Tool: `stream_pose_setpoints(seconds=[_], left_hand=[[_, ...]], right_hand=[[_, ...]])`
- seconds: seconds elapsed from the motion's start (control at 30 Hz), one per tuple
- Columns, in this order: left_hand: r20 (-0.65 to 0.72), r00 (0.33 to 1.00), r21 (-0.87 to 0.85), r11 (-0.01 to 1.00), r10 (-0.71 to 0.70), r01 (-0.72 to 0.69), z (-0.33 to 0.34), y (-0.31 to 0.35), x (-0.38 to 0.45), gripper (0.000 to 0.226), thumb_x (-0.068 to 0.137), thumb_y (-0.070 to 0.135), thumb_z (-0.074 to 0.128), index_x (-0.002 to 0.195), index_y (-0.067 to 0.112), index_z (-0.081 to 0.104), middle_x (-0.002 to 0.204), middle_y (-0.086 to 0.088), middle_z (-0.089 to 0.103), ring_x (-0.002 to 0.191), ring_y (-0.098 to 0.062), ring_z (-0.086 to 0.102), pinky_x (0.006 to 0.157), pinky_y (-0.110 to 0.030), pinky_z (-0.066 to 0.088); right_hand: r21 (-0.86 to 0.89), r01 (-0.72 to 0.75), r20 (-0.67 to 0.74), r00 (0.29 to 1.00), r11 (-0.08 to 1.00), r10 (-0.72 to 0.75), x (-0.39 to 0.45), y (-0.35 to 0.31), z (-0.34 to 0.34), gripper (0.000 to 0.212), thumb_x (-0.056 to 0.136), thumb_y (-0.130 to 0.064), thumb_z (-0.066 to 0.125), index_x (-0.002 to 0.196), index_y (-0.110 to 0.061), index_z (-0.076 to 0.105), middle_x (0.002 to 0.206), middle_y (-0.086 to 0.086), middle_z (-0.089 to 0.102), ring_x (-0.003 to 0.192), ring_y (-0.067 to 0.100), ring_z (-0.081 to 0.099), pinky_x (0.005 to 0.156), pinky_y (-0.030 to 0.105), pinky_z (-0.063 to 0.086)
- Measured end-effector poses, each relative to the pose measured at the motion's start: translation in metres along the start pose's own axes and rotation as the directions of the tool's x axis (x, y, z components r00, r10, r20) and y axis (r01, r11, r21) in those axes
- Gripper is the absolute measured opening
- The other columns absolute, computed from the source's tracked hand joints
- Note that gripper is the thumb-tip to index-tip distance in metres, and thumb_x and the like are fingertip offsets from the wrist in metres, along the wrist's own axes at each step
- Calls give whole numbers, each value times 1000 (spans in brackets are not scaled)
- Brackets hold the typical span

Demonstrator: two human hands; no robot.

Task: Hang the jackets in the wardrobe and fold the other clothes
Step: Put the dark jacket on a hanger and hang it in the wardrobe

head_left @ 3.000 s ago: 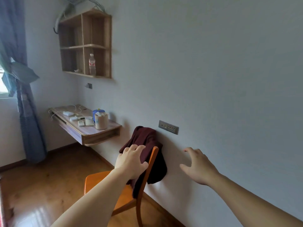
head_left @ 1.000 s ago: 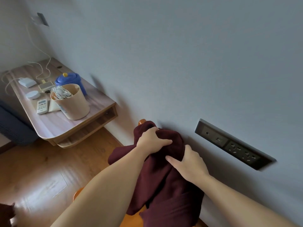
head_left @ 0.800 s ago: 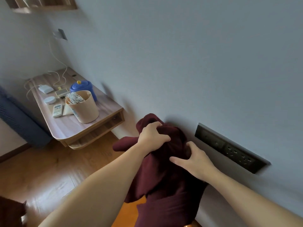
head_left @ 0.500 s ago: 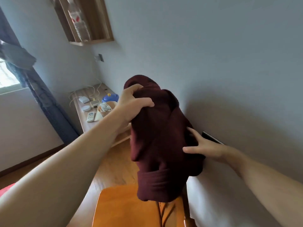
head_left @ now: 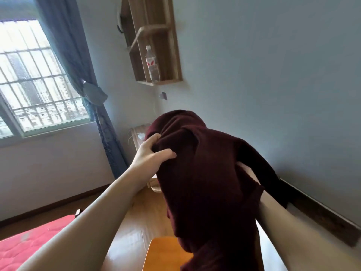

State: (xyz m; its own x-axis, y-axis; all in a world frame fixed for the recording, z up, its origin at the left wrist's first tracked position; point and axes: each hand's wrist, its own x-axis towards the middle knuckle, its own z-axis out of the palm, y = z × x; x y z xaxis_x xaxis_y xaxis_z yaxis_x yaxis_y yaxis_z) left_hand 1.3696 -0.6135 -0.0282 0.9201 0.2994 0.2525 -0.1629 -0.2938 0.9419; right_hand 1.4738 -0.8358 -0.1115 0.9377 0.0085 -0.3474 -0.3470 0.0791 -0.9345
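Garment held up in mid-air above the chair, its long axis hanging near-vertical toward the seat. Left hand grips a bunched fold at the upper left edge, fingers curled into the cloth. Right hand lies under the right side, largely covered; whether its fingers are closed cannot be told. The left hand is nearer the top.

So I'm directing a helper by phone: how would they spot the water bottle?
Find the wooden wall shelf right of the window. The water bottle stands upright on its bottom board: clear plastic, red-and-white label, the only object visible in there.
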Motion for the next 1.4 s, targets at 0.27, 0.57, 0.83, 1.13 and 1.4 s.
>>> stream_pose_setpoints(seconds=[0.27, 0.57, 0.83, 1.13, 1.4], left_hand=[[-66, 943, 300, 895, -325, 330, -75, -120, -31, 54, 76, 16, 66, 126, 26, 49, 117, -5, 59, 97, -17, 62, 80, -33, 55], [177, 984, 164, 986, -11, -18, -105, -75, -78, 79, 57, 46, 88, 125, 50, 49, 114, 23, 66, 105, 8, 61, 90, -14, 49], [-221, 940, -429, 892, -260, 146, -146, -79, -76, 11, 90, 15, 66, 83, 12, 74, 80, -7, 76, 75, -19, 72, 61, -24, 57], [-182, 925, -694, 710, -333, 119, -161, -45, -62, 28, 98, 28, 49, 98, 9, 70, 86, -8, 76, 77, -18, 72, 58, -23, 55], [-159, 970, -599, 799, -184, 53, -164, -10, -53, 33, 99, 27, 44, 86, 9, 67, 67, -4, 72, 62, -14, 70, 56, -21, 55]], right_hand=[[-212, 693, -15, 703, 689, -711, -67, -8, 102, 34, 86, -5, 62, 119, 5, 62, 123, 25, 62, 112, 39, 61, 98, 49, 49], [-244, 724, 417, 679, 645, -604, -135, 3, 196, 20, 85, -5, 59, 100, -17, 66, 97, -4, 69, 92, 7, 61, 84, 20, 50], [-158, 227, 657, 751, 961, -70, -128, -2, 211, 43, 81, -29, 64, 120, -11, 64, 119, 10, 68, 113, 27, 62, 108, 41, 42], [-34, 105, 744, 667, 994, -45, -93, 41, 173, 36, 95, -9, 46, 126, -23, 58, 90, 8, 65, 81, 23, 65, 76, 36, 55], [-245, 489, 680, 702, 837, -211, -106, 77, 185, 78, 70, -27, 84, 132, -39, 38, 113, -15, 62, 100, 2, 62, 81, 23, 54]])
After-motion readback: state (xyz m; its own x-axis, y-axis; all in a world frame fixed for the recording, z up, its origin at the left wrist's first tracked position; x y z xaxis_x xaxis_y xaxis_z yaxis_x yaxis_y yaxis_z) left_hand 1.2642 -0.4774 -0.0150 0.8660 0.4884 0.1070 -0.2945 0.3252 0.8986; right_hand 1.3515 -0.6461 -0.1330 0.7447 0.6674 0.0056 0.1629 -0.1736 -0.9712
